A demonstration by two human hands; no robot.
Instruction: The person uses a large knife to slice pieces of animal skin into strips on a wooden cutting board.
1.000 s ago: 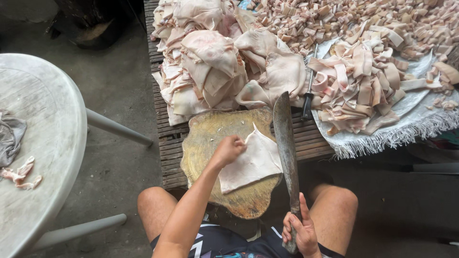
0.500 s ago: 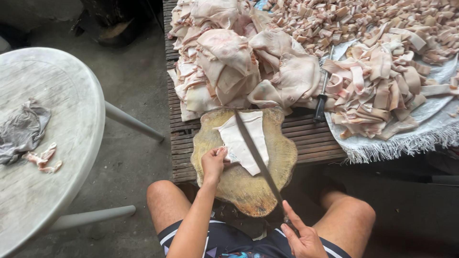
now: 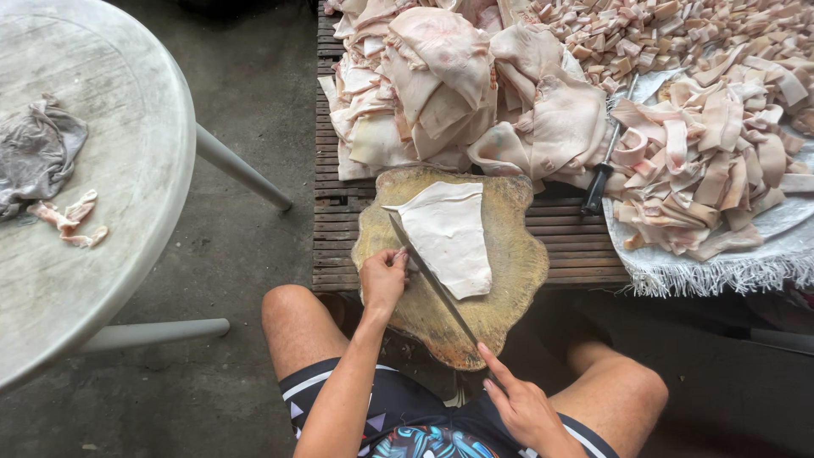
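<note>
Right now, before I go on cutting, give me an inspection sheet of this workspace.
Surface: wooden slat bench bearing a worn round chopping block.
Job's things: a flat pale sheet of skin lies on the block; a long knife blade runs along its left edge.
Clutter: pile of uncut pale sheets behind the block; cut strips on a fringed white mat; smaller pieces beyond; a second knife with a black handle.
Grippers: left hand at the sheet's left edge by the blade; right hand on the knife's handle end, handle hidden.
Cables: nothing seen.
Surroundings: round white table with a grey rag and scraps; concrete floor.
</note>
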